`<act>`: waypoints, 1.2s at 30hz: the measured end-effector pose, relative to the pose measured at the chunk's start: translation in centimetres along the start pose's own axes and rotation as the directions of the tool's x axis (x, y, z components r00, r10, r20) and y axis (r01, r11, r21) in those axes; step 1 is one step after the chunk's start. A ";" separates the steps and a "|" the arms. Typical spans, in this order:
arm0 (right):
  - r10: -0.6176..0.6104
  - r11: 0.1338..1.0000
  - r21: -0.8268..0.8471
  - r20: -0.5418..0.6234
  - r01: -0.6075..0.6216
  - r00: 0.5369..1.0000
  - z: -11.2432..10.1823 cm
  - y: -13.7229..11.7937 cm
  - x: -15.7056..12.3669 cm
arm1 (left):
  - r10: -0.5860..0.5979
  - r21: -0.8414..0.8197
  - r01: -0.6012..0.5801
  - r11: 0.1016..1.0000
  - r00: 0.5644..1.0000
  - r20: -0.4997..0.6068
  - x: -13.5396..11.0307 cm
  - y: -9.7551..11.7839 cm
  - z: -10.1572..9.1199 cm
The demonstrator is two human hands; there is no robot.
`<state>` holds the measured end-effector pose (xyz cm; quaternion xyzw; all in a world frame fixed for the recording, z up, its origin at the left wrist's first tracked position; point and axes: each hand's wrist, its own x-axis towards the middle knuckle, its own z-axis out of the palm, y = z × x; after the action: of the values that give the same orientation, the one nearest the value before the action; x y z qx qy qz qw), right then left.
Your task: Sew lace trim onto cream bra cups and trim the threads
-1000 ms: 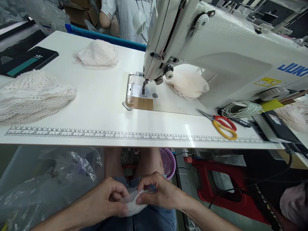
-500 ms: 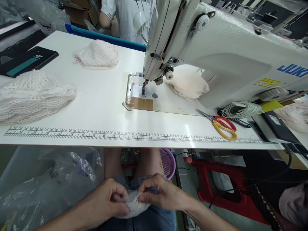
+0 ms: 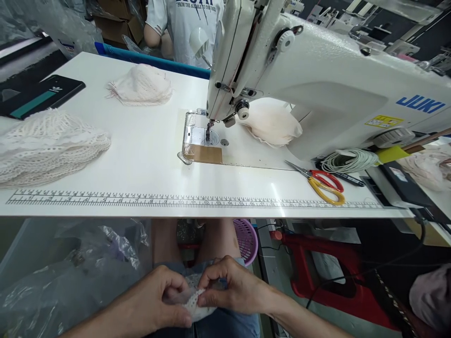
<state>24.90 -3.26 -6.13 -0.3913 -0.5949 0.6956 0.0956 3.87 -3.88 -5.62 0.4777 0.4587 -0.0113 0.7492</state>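
Over my lap, below the table's front edge, I hold a small piece of white lacy fabric (image 3: pixel 194 300) between both hands. My left hand (image 3: pixel 160 298) is closed on its left side, thumb along the lower edge. With thumb and forefinger, my right hand (image 3: pixel 229 286) pinches the lacy edge at the upper right. Part of the fabric is hidden behind my fingers. On the table above stands a white sewing machine (image 3: pixel 324 80), its needle and presser foot (image 3: pixel 208 133) over the metal plate.
White lace pieces (image 3: pixel 52 145) lie at the left, cream pieces (image 3: pixel 141 87) behind them, and another cream piece (image 3: pixel 271 124) under the machine arm. Scissors (image 3: pixel 322 185) and coiled cord (image 3: pixel 348 161) lie right. A phone-like black case (image 3: pixel 42 96) sits back left. A person (image 3: pixel 186 33) is opposite.
My left hand has shifted slightly right and down, and my right hand slightly left, both still holding the white fabric. The camera view has tilted a little.
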 end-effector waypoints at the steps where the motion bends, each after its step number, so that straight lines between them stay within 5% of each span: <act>1: -0.008 1.000 -0.029 -0.003 0.008 1.000 0.0 0.0 0.0 | 0.007 -0.017 -0.007 1.000 1.000 -0.006 0.2 0.1 0.2; 7: 0.020 0.981 -0.190 -0.054 -0.030 0.998 -0.2 -0.5 -0.4 | -0.037 -0.051 0.032 0.998 0.995 -0.096 1.3 0.5 1.0; 16: -0.012 0.987 -0.162 -0.072 0.001 0.997 -0.5 0.0 -0.3 | -0.025 -0.055 0.020 0.998 0.994 -0.104 1.6 0.4 0.9; 22: -0.023 0.989 -0.149 -0.089 0.010 0.996 -0.8 0.0 -0.6 | -0.060 -0.199 0.046 0.979 0.996 -0.061 2.1 0.6 1.2; 30: -0.052 0.982 -0.189 -0.146 0.024 0.988 -1.9 0.2 -2.1 | -0.071 -0.091 0.064 0.994 0.995 -0.074 3.1 2.6 2.2; 36: -0.092 0.979 -0.196 -0.141 0.064 0.986 -2.3 1.6 -3.0 | -0.052 0.026 0.053 0.998 0.998 -0.041 4.2 2.1 2.3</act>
<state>29.01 -3.77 -6.28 -0.4258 -0.6648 0.6000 0.1291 8.81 -2.66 -6.80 0.4756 0.4861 -0.0276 0.7327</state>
